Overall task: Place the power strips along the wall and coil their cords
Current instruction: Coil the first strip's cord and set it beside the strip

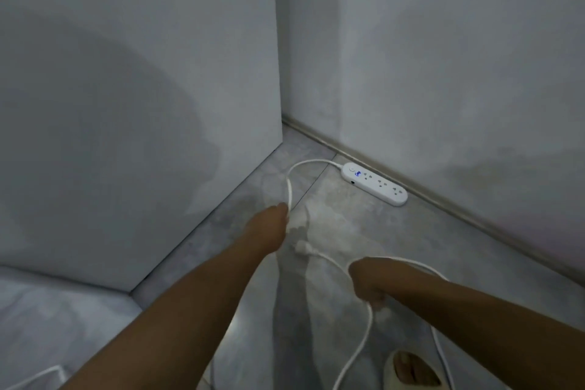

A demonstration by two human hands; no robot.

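Observation:
A white power strip [374,184] lies on the grey floor against the baseboard of the right wall, a small blue light showing near its switch. Its white cord [290,182] arcs left from the strip's end and runs into my left hand [270,226], which grips it. The cord goes on past a white plug [304,245] lying on the floor to my right hand [367,283], whose curled fingers hold a large loop of it. The loop hangs down toward the bottom edge.
A white panel [142,104] stands on the left and meets the right wall [443,57] in a corner. My foot in a pale slipper [411,370] is at the bottom right. Another white cord [34,378] shows at the bottom left.

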